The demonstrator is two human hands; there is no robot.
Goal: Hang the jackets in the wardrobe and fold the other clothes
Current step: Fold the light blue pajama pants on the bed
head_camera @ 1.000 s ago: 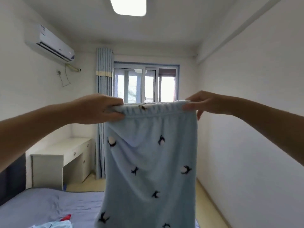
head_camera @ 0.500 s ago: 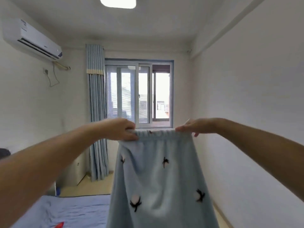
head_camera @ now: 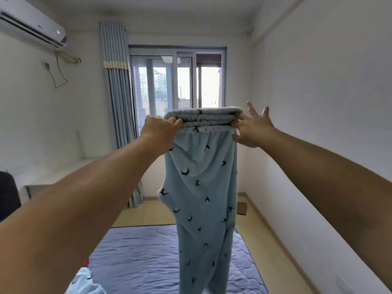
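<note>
**Blue trousers held up by the waistband over the bed**

Our left hand (head_camera: 159, 129) has its fingers curled tight round one end of the gathered waistband (head_camera: 205, 122), knuckles toward us. Our right hand (head_camera: 252, 128) takes the other end. The thumb lies under the elastic and the band is nipped against the inner fingers, while two outer fingers stick up straight and spread, clear of the cloth. The waistband is bunched into several stacked ridges between the two hands, which we hold level with both arms stretched forward.

From that band the light-blue trousers (head_camera: 203, 187), fleecy and dotted with small dark bird shapes, hang straight down in the air. The legs lie together, and their lower ends run out of the bottom of the frame in front of the bed (head_camera: 137, 262).

The bed has a quilted blue-grey cover. At its near left corner lies another pale-blue garment (head_camera: 84, 281) with the same dark marks.

Beyond the hands we see a window (head_camera: 176, 81) with a striped blue curtain (head_camera: 118, 81) drawn to its left. An air conditioner (head_camera: 31, 26) sits high on the left wall, with a white desk (head_camera: 53, 175) below it.
</note>
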